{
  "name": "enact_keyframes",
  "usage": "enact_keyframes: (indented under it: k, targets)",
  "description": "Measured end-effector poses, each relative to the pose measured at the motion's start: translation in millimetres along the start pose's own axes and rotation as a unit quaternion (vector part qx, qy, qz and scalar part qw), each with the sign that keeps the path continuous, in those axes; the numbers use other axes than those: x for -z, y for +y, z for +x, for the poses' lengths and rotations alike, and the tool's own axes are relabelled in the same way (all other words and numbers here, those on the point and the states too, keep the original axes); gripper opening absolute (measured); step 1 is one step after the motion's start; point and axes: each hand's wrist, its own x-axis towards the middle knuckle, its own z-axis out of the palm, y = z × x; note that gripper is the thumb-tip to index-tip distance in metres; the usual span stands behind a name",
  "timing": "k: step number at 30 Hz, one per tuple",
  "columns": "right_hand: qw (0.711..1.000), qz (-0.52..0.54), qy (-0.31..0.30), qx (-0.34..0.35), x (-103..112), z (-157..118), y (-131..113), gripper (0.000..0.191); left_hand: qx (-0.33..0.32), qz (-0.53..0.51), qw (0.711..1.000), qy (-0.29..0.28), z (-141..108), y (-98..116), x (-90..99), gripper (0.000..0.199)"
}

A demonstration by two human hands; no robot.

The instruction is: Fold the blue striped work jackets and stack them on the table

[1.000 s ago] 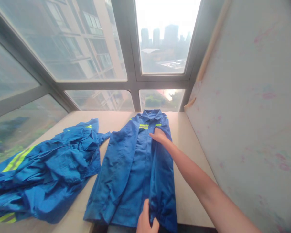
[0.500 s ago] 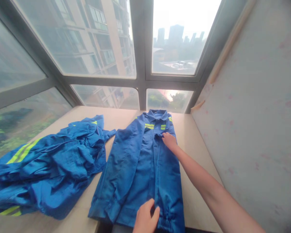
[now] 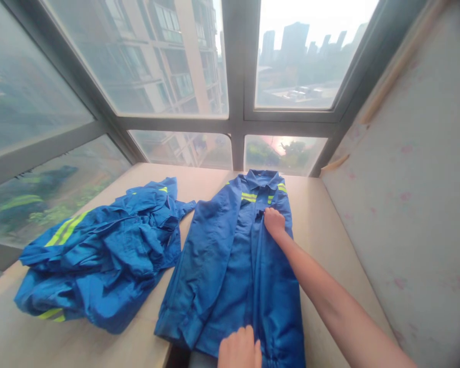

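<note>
Curling its fingers close together at the near edge, the left hand (image 3: 239,347) lies against the lower front of a blue work jacket (image 3: 218,255); whether it grips the cloth I cannot tell. The jacket is spread on a pale ledge (image 3: 329,220), its hem near, its left-side sleeve laid down along the front, and a long fold runs up its right half. Left of it, a crumpled blue garment (image 3: 111,260) with yellow-green bands (image 3: 67,230) lies on the same ledge. Farther up, the right hand (image 3: 275,221) pinches gathered jacket cloth just below the chest stripes (image 3: 249,197). Beyond, the collar (image 3: 263,179) points toward grey window frames (image 3: 235,122), with a floral-patterned wall (image 3: 425,179) rising on the right. Outside stand an apartment block (image 3: 176,61) and, farthest, hazy towers (image 3: 295,38).
</note>
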Motion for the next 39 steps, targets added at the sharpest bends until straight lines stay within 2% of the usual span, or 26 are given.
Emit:
enact_keyframes:
  k: [2, 5, 8, 12, 16, 18, 19, 21, 23, 25, 28, 32, 34, 36, 39]
  targets:
    - [1.0, 0.006, 0.017, 0.0, -1.1, -7.7, -1.7, 0.034, -0.025, -0.012, 0.999, 0.043, 5.1, -0.9, 4.2, 0.048]
    - [0.999, 0.016, 0.034, 0.036, -5.4, -24.7, -4.1, 0.04, -0.16, -0.044, 0.981, 0.101, 18.6, -8.3, 4.8, 0.069]
    - [0.995, 0.022, 0.024, 0.099, -14.6, -39.6, -2.4, 0.045, -0.284, -0.055, 0.954, 0.084, 32.2, -16.7, -2.9, 0.078]
    - [0.993, 0.019, 0.0, 0.118, -25.3, -40.3, 10.2, 0.048, -0.299, -0.059, 0.95, 0.059, 38.8, -9.3, -11.8, 0.074]
    - [0.99, 0.02, 0.015, 0.136, -29.5, -32.8, 41.8, 0.048, -0.317, -0.072, 0.943, 0.069, 33.1, 9.7, -4.0, 0.068]
    - [0.989, 0.025, 0.025, 0.144, -26.8, -30.4, 64.8, 0.047, -0.293, -0.067, 0.946, 0.119, 29.1, 5.1, 3.3, 0.066]
    - [0.989, 0.033, 0.03, 0.143, -23.2, -28.7, 75.9, 0.045, -0.26, -0.061, 0.951, 0.158, 27.6, -3.5, 6.6, 0.065]
    - [0.99, 0.059, 0.05, 0.12, -11.2, -22.3, 91.8, 0.04, -0.156, -0.051, 0.956, 0.242, 26.5, -32.1, 11.3, 0.062]
    - [0.991, 0.088, 0.067, 0.073, 5.1, -10.8, 91.4, 0.039, -0.037, -0.052, 0.953, 0.296, 28.4, -68.9, 13.3, 0.056]
    - [0.991, 0.107, 0.059, 0.045, 20.1, 5.6, 69.4, 0.043, 0.051, -0.07, 0.953, 0.29, 32.4, -102.6, 13.5, 0.058]
    - [0.989, 0.118, 0.007, 0.088, 29.6, 35.3, 2.4, 0.039, 0.111, -0.118, 0.965, 0.206, 38.4, -130.4, 13.8, 0.064]
    - [0.981, 0.119, -0.065, 0.139, 18.0, 74.5, -101.9, 0.03, 0.143, -0.143, 0.975, 0.098, 38.9, -132.5, 15.9, 0.057]
    - [0.98, 0.106, -0.098, 0.138, 9.8, 90.6, -139.8, 0.029, 0.147, -0.147, 0.976, 0.066, 35.5, -131.0, 16.1, 0.055]
    - [0.977, 0.091, -0.136, 0.137, 3.6, 104.5, -161.5, 0.034, 0.149, -0.157, 0.975, 0.044, 31.2, -131.1, 15.3, 0.053]
    - [0.967, 0.072, -0.185, 0.159, -0.9, 122.6, -165.9, 0.036, 0.147, -0.154, 0.977, 0.03, 26.6, -132.2, 14.9, 0.049]
